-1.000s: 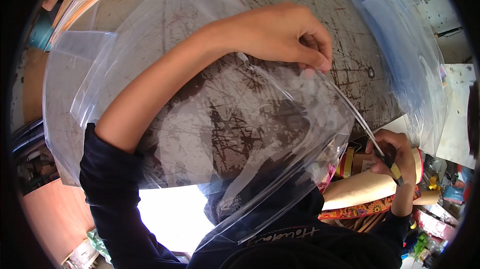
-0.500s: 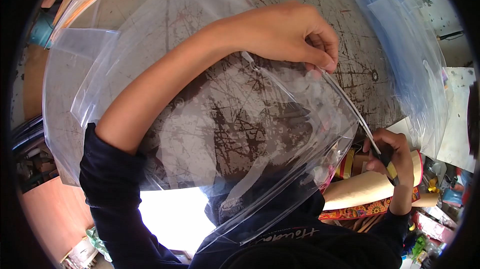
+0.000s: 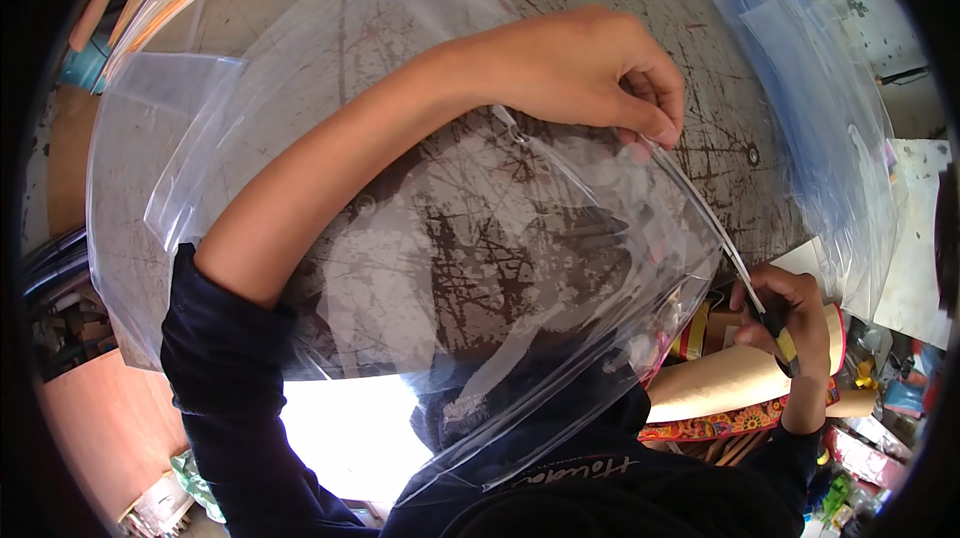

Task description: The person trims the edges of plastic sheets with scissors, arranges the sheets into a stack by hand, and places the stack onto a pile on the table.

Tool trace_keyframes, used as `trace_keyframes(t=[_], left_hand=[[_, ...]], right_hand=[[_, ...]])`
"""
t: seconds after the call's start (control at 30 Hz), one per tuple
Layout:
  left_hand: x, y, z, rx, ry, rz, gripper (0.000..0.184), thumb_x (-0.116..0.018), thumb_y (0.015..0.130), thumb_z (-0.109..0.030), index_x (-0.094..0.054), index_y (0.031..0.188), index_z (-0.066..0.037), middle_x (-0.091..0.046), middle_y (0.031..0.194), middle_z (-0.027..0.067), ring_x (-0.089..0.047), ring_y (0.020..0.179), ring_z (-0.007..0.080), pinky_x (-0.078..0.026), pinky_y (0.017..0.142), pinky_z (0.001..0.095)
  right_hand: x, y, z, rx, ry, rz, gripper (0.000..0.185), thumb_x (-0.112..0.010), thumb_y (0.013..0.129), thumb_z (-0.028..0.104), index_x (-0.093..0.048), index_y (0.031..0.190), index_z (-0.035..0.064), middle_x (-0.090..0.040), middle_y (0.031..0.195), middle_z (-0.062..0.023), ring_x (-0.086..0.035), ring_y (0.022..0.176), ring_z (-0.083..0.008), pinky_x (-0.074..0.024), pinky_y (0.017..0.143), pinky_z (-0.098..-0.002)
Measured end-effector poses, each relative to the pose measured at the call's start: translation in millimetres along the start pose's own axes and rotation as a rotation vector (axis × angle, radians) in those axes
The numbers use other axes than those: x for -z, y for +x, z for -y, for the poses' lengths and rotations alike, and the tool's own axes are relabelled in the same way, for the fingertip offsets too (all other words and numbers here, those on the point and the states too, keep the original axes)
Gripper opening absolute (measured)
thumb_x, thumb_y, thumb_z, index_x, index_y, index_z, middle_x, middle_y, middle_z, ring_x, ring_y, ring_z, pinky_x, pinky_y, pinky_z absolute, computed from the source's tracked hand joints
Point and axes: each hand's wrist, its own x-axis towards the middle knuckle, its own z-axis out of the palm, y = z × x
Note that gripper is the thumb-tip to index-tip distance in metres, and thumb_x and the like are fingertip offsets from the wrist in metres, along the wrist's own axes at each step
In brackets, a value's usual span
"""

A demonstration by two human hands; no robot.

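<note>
A large clear plastic sheet spreads over the scratched table and drapes down across my front. Its edge is pinched between the thumb and fingers of my left hand, which reaches over it from the left. My right hand, low on the right, is closed round the black-and-yellow handles of a pair of scissors. From there the scissors point up and left along the sheet's edge toward my left fingertips. A thin pale line continues between both hands; where blade ends and plastic edge begins, I cannot tell.
Bluish clear plastic sheets lie piled along the table's right side. Beyond the front edge, a cream roll and a patterned roll sit near my right forearm. Assorted clutter fills the lower right.
Both hands have shifted very slightly to the right in view, along with the plastic. Their grips look the same.
</note>
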Motion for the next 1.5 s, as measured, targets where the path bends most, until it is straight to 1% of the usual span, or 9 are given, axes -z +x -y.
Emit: trace_keyframes(t=[0.63,0.73,0.8,0.87,1.0,1.17,1.23,1.3,1.5], left_hand=[[-1,1,2,-0.047,-0.018,-0.028,0.015,-0.059,0.084,-0.014,-0.063,0.084,0.001,-0.063,0.072,0.0038,-0.060,0.066,0.0076,-0.047,0.062,0.0203],[0,1,1,-0.023,0.001,-0.021,0.016,-0.058,0.084,-0.014,-0.063,0.084,0.001,-0.063,0.071,0.0035,-0.061,0.067,0.0076,-0.046,0.060,0.0200],[-2,1,1,-0.042,0.006,-0.037,0.015,-0.059,0.083,-0.014,-0.062,0.083,0.000,-0.063,0.071,0.0039,-0.061,0.067,0.0084,-0.046,0.060,0.0213],[-1,0,0,-0.061,0.013,-0.052,0.014,-0.059,0.082,-0.013,-0.062,0.082,0.000,-0.063,0.071,0.0043,-0.061,0.067,0.0091,-0.047,0.060,0.0226],[4,-6,-22,-0.020,0.378,-0.055,0.011,-0.060,0.076,-0.012,-0.062,0.078,-0.002,-0.064,0.072,0.0047,-0.062,0.069,0.0124,-0.048,0.062,0.0278],[25,-12,-27,0.055,0.603,-0.021,0.010,-0.061,0.076,-0.012,-0.062,0.078,-0.002,-0.064,0.073,0.0040,-0.062,0.071,0.0138,-0.047,0.063,0.0281],[28,-12,-14,-0.063,0.469,-0.009,0.011,-0.062,0.078,-0.013,-0.062,0.079,-0.002,-0.063,0.072,0.0044,-0.061,0.070,0.0130,-0.047,0.063,0.0261],[28,-11,-5,-0.038,0.384,0.004,0.012,-0.062,0.079,-0.013,-0.063,0.080,-0.001,-0.064,0.072,0.0042,-0.061,0.070,0.0120,-0.046,0.064,0.0249],[30,-12,5,-0.017,0.138,0.006,0.015,-0.063,0.080,-0.014,-0.065,0.086,0.000,-0.064,0.074,0.0032,-0.059,0.070,0.0083,-0.045,0.064,0.0218]], right_hand=[[9,-1,-8,-0.011,-0.032,0.049,0.041,-0.079,0.063,0.008,-0.055,0.096,-0.0029,-0.058,0.081,-0.0036,-0.053,0.067,-0.0065,-0.0404,0.058,-0.0200],[9,-3,-12,-0.075,0.148,0.024,0.050,-0.082,0.060,0.015,-0.054,0.097,-0.0022,-0.057,0.082,-0.0040,-0.050,0.063,-0.0064,-0.0387,0.055,-0.0197],[2,-2,-10,0.047,0.163,-0.056,0.057,-0.080,0.061,0.042,-0.052,0.086,-0.0012,-0.053,0.072,-0.0021,-0.044,0.052,-0.0044,-0.0308,0.045,-0.0180],[4,-4,-12,0.051,0.163,-0.037,0.059,-0.080,0.060,0.043,-0.052,0.087,-0.0014,-0.054,0.074,-0.0029,-0.044,0.052,-0.0046,-0.0308,0.045,-0.0182],[3,-2,-9,0.012,0.114,-0.002,0.062,-0.079,0.060,0.046,-0.051,0.090,-0.0010,-0.054,0.076,-0.0040,-0.042,0.053,-0.0053,-0.0310,0.046,-0.0192],[-1,3,-12,0.072,0.127,-0.036,0.062,-0.079,0.061,0.044,-0.052,0.095,0.0003,-0.055,0.077,-0.0042,-0.043,0.054,-0.0064,-0.0314,0.046,-0.0200],[2,6,-13,0.089,0.121,-0.054,0.061,-0.079,0.061,0.043,-0.052,0.096,0.0007,-0.055,0.077,-0.0041,-0.043,0.054,-0.0067,-0.0316,0.047,-0.0201],[6,11,-13,0.045,0.122,0.005,0.055,-0.085,0.055,0.018,-0.054,0.097,-0.0007,-0.057,0.082,-0.0054,-0.050,0.065,-0.0079,-0.0377,0.056,-0.0211],[4,23,-3,0.015,0.085,0.019,0.050,-0.083,0.057,0.016,-0.054,0.093,-0.0018,-0.058,0.079,-0.0054,-0.054,0.068,-0.0080,-0.0401,0.057,-0.0213]])
